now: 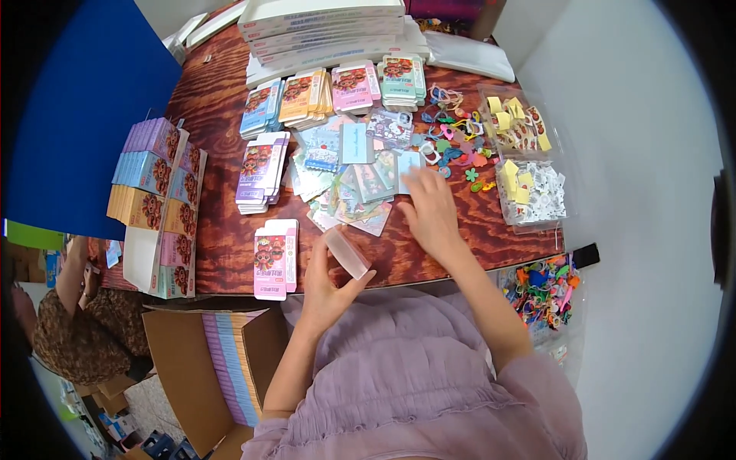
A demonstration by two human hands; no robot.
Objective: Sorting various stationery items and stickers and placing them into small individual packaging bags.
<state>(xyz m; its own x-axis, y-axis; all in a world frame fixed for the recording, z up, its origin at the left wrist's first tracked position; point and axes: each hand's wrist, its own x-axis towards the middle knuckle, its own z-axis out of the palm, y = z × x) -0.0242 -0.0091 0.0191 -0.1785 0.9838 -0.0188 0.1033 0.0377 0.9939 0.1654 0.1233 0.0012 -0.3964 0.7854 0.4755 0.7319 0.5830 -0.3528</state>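
Note:
My left hand (pixel 325 280), near the table's front edge, is closed round a small pale, pinkish-white box (pixel 349 255) held tilted. Past it, my right hand (pixel 431 211) is stretched over the pile with fingers apart and slightly blurred. Its fingertips are at a light blue card packet (pixel 409 162); whether they touch it, I cannot tell. The pile of pastel card packets (pixel 368 182) spreads across the middle of the table. Another blue packet (pixel 356 143) lies on top. A flat pink carton (pixel 275 259) is left of my left hand.
Stacks of flat cartons (pixel 351 86) line the far side. Filled cartons (pixel 161 184) are piled at left. Colourful trinkets (pixel 452 146) lie at right, beside clear trays (pixel 529 188) of small pieces. An open cardboard box (pixel 180 360) stands below the front edge; another person (pixel 84 330) is far left.

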